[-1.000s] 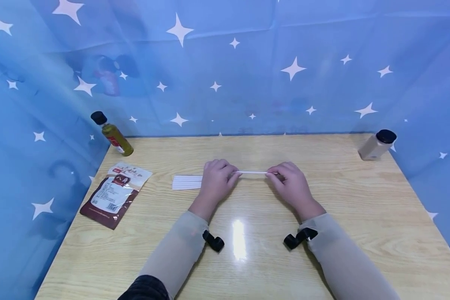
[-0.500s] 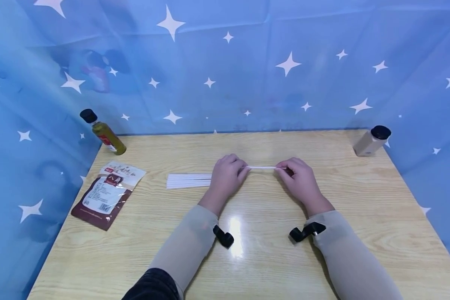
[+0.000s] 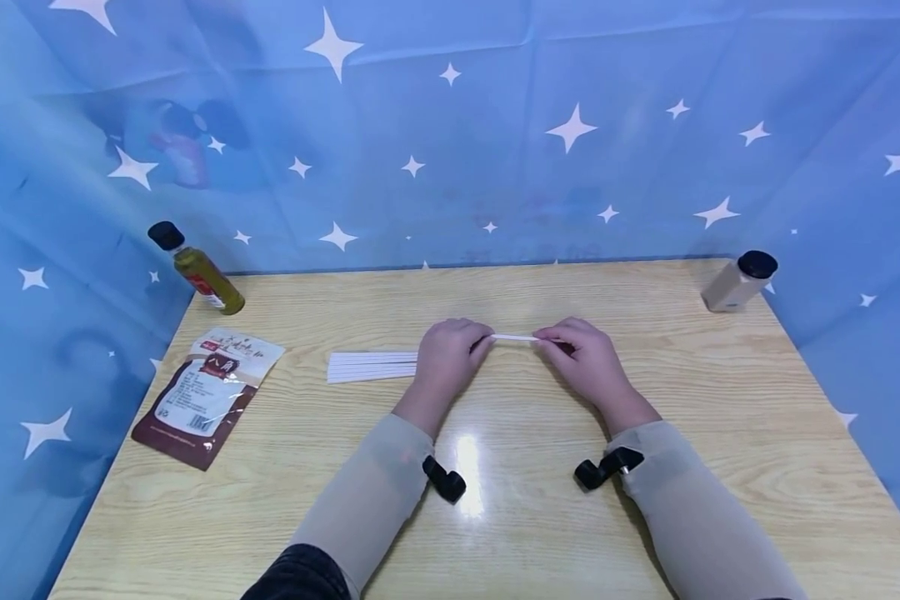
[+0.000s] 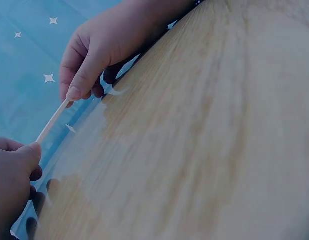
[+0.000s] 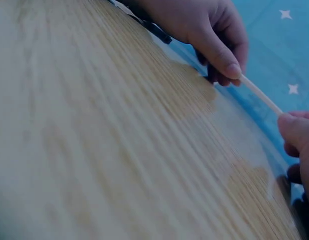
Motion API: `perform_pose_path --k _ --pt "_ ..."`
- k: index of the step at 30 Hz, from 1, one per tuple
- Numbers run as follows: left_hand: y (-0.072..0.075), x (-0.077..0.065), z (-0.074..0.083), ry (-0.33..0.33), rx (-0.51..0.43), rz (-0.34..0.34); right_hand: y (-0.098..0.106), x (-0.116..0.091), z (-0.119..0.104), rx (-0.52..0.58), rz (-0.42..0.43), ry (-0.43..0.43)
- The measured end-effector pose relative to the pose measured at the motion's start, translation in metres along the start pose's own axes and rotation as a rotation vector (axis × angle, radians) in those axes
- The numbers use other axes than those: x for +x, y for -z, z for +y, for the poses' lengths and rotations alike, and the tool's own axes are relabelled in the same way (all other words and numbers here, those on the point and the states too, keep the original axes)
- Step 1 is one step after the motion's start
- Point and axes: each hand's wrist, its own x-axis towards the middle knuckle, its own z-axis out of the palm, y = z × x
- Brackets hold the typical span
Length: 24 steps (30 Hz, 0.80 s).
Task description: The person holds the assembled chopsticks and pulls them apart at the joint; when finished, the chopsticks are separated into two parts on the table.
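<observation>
Fingers [image 4: 28,156] of the left hand [image 3: 447,360] and right hand [image 3: 587,358] pinched a slim white stick [image 3: 514,337] between them, I guessed to steady it, above the pale wood-grain table [image 3: 735,392], right of flat white strips [image 3: 371,367].

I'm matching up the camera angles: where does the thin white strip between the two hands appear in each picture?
Head: the white strip is slightly right of and below centre, between the left hand and right hand.
Left wrist: the white strip is on the left, around mid-height, rising rightward.
Right wrist: the white strip is on the right, above mid-height, falling rightward.
Shared landmark: the blue starred backdrop.
</observation>
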Motion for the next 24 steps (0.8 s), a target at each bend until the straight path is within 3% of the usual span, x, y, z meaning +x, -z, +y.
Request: perform_pose_path --k 13,24 --pt "0.0035 0.0001 0.0035 0.009 0.068 -0.061 0.0005 0.0006 0.0012 -0.019 -0.027 -0.063" --pt "0.0034 0.0005 0.0058 0.027 0.067 -0.103 0.0065 0.0007 0.0026 0.005 -0.057 -0.103"
